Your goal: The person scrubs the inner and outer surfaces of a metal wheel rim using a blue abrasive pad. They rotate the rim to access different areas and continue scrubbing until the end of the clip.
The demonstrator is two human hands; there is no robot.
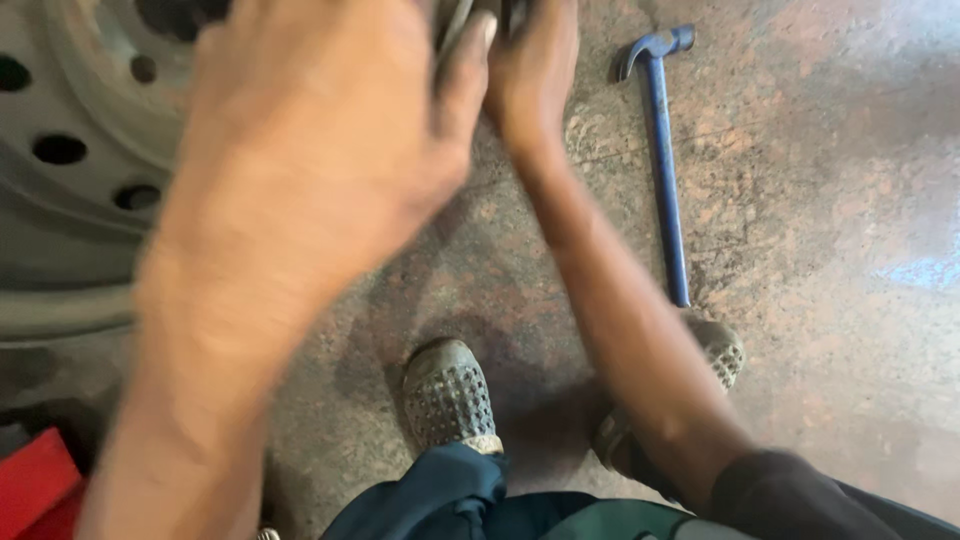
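Left hand (320,140), blurred, fingers spread, lies over grey steel wheel rim (70,150) on the floor (820,300). Right hand (535,70) grips a dark metal piece (462,22) at the rim's edge. Blue hammer (665,170) lies just right. Red container (35,485) bottom left, contents unseen.

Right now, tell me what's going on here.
A person crouches on a speckled stone floor, both hands up at a grey steel wheel rim. The left hand, blurred, lies over the rim's edge; the right hand grips something at the top of the view, too hidden to name. A blue hammer lies on the floor beside the right arm, untouched. A red object sits at the lower left.
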